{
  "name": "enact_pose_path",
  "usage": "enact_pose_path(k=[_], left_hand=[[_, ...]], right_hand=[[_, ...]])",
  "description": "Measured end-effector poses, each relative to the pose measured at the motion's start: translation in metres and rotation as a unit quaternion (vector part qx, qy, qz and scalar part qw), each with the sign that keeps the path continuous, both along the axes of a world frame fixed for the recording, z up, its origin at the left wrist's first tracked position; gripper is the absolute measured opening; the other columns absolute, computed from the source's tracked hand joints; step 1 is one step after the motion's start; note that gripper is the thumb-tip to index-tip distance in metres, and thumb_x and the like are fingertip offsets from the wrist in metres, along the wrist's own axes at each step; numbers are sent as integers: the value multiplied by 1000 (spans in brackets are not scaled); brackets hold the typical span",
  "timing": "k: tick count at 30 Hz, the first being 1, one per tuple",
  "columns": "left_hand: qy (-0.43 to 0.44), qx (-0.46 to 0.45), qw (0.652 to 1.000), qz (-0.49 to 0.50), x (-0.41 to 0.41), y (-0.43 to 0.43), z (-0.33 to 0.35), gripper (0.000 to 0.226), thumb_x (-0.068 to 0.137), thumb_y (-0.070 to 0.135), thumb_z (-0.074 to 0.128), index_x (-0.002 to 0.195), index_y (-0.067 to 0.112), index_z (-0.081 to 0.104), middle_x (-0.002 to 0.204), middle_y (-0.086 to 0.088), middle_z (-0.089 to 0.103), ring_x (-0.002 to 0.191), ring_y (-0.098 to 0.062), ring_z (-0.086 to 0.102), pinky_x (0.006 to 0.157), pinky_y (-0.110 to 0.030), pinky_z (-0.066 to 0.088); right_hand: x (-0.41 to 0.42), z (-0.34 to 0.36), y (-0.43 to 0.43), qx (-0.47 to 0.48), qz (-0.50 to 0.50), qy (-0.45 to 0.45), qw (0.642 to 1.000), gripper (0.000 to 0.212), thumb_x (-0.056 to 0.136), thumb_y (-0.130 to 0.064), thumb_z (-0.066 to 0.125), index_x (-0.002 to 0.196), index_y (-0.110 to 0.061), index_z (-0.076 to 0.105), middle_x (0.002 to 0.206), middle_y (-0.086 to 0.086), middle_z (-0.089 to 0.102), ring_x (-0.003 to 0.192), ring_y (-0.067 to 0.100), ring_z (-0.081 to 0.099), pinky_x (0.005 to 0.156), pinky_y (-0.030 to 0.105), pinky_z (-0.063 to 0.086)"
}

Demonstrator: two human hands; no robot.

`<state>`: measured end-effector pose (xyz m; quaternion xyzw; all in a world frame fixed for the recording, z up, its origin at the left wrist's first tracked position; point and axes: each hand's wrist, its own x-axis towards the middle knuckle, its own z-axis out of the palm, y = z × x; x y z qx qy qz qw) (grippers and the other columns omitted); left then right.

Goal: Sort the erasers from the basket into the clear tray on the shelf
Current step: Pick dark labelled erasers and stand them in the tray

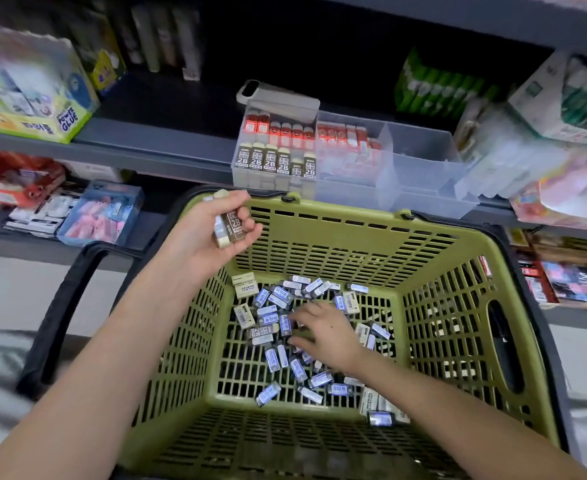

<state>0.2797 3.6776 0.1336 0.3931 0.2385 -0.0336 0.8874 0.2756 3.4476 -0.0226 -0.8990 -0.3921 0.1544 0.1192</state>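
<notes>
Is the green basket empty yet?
Not empty. Many erasers cover the floor of the basket, around the right hand.

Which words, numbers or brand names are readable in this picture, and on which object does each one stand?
"POWER GLUE": box on the upper shelf, left.
"2B": front-row erasers in the clear tray.
"2B": eraser that the left hand grips.
"2B": one brown eraser on the basket floor.
Print on the blue erasers and other packs: too small or blurred.

Erasers (274,299) lie in a basket (441,271) before the shelf (146,150), the right hand (323,330) among them. The left hand (212,226) grips a bunch (230,227) over the basket's far-left rim; behind it, the tray (420,157) sits on the shelf.
</notes>
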Motion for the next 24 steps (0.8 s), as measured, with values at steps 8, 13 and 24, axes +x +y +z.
enact_pose_path(k=[8, 13, 24], left_hand=[[4, -46, 999, 19, -2, 8, 3, 13, 67, 14, 69, 76, 7, 63, 54, 0, 57, 46, -11, 56, 56, -26, 55], [4, -26, 1000, -3, -1, 6, 5, 15, 67, 15, 69, 79, 8, 62, 54, 1, 56, 46, -10, 55, 55, -25, 54], [58, 95, 990, -92, -2, 1, -3, 16, 75, 7, 69, 85, 10, 57, 53, 3, 52, 43, -7, 47, 39, -17, 39]], right_hand=[[1, -13, 60, -96, 106, -16, 990, 44, 85, -42, 61, 124, -22, 58, 111, 3, 57, 108, 24, 42, 94, 38, 30], [-13, -16, 63, -136, 80, 56, 986, 47, 76, -42, 70, 118, -23, 59, 114, 3, 50, 114, 24, 39, 98, 40, 27], [-9, 23, 36, 124, -166, 317, 926, 25, 83, -27, 69, 105, -15, 66, 80, 9, 66, 64, 18, 56, 58, 29, 47]])
